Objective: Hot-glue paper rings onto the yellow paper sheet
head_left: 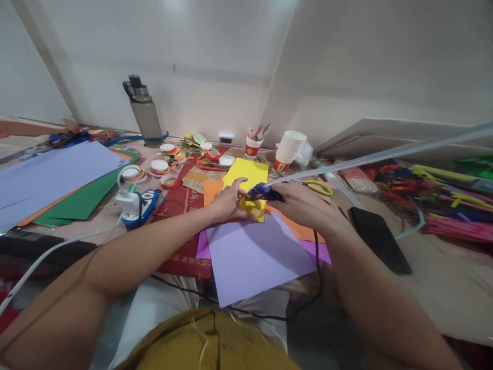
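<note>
My right hand (pixel 304 203) is closed around a blue hot glue gun (pixel 265 192), with a long translucent glue stick (pixel 346 165) running out of its back toward the upper right. The gun's tip meets a small yellow paper piece (pixel 254 211) that has a curved, ring-like part on it. My left hand (pixel 227 204) pinches this piece at its left side. Beneath both hands lie a lilac sheet (pixel 258 257), an orange sheet (pixel 300 227) and, farther back, a yellow sheet (pixel 248 173).
A water bottle (pixel 146 115), a cup of pens (pixel 253 143) and stacked paper cups (pixel 288 149) stand along the wall. A power strip (pixel 140 210) sits left, a black phone (pixel 379 239) right. A black cord (pixel 317 272) hangs over the table's front edge.
</note>
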`<state>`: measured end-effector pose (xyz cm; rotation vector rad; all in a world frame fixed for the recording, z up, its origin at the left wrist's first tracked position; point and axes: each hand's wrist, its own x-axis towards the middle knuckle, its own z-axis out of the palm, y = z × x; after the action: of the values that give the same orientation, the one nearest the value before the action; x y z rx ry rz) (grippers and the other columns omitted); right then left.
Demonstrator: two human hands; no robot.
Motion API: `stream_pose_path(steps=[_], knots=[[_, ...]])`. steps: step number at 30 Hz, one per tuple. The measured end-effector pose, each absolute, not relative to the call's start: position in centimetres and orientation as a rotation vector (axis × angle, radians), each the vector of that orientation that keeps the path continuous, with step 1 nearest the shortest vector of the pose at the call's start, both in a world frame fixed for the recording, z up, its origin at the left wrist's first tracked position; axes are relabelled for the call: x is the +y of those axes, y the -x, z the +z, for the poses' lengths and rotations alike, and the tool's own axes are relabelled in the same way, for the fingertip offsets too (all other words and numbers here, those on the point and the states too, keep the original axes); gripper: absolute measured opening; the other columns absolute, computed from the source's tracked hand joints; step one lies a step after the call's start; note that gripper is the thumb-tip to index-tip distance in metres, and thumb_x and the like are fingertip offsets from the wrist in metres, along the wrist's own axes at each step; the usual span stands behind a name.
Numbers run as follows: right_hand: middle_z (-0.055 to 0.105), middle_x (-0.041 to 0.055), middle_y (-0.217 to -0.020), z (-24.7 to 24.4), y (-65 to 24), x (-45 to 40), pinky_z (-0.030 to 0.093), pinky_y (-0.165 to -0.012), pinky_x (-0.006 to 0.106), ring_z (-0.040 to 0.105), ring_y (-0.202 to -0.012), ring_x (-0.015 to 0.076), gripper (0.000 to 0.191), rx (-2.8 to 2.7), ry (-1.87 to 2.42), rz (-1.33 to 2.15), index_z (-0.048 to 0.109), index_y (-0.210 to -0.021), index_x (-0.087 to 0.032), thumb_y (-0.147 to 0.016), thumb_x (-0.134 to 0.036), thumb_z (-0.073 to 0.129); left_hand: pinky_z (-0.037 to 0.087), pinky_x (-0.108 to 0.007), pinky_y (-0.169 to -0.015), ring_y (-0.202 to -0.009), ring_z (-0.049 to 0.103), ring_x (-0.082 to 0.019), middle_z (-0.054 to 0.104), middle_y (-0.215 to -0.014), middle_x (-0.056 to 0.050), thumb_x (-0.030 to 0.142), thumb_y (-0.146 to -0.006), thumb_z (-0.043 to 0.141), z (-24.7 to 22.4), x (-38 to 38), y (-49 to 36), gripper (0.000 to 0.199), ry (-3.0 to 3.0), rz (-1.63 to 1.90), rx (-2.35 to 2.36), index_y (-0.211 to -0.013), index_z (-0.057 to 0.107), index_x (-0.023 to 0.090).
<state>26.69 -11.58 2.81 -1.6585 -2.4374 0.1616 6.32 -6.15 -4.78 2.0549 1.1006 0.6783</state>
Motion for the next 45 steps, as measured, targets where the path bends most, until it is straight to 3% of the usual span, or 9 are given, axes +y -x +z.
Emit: stream_pose_path(steps=[13, 24, 35, 45], knots=[[0.072, 0.0104, -0.099, 3.6, -27.2, -12.5, 0.036, -0.064, 0.029, 0.064, -0.083, 0.0240, 0.021, -2.502, 1.730, -0.013, 0.065, -0.100, -0.019, -0.091, -0.031, 0.050, 0.045, -0.044, -0.094, -0.108, 0.061, -0.029, 0.068, -0.110, -0.008, 0.055, -0.049, 0.086, -5.6, -5.6, -6.2, 0.114, -2.101, 0.690, 1.092, -0.145, 0.032, 0.025], [0.071, 0.0089, -0.099, 3.3, -26.2, -12.0, 0.037, -0.064, 0.026, 0.062, -0.080, 0.0196, 0.016, -2.500, 1.682, 0.080, 0.064, -0.091, -0.019, -0.091, -0.025, 0.049, 0.044, -0.044, -0.095, -0.108, 0.061, -0.027, 0.065, -0.114, -0.009, 0.053, -0.047, 0.087, -5.1, -6.0, -6.3, 0.114, -2.071, 0.685, 1.113, -0.144, 0.033, 0.026], [0.073, 0.0086, -0.099, 4.2, -27.0, -13.2, 0.039, -0.064, 0.030, 0.067, -0.085, 0.0253, 0.015, -2.530, 1.766, -0.022, 0.063, -0.098, -0.021, -0.090, -0.026, 0.051, 0.043, -0.044, -0.096, -0.108, 0.059, -0.029, 0.063, -0.114, -0.008, 0.054, -0.047, 0.087, -5.1, -6.0, -6.4, 0.118, -2.091, 0.660, 1.171, -0.147, 0.032, 0.025], [0.072, 0.0098, -0.100, 3.4, -25.7, -12.4, 0.041, -0.069, 0.028, 0.066, -0.084, 0.0234, 0.017, -2.519, 1.687, 0.049, 0.065, -0.096, -0.020, -0.092, -0.025, 0.049, 0.042, -0.045, -0.095, -0.107, 0.059, -0.028, 0.062, -0.112, -0.005, 0.055, -0.048, 0.085, -4.8, -6.3, -6.4, 0.115, -2.130, 0.647, 1.206, -0.146, 0.032, 0.029]])
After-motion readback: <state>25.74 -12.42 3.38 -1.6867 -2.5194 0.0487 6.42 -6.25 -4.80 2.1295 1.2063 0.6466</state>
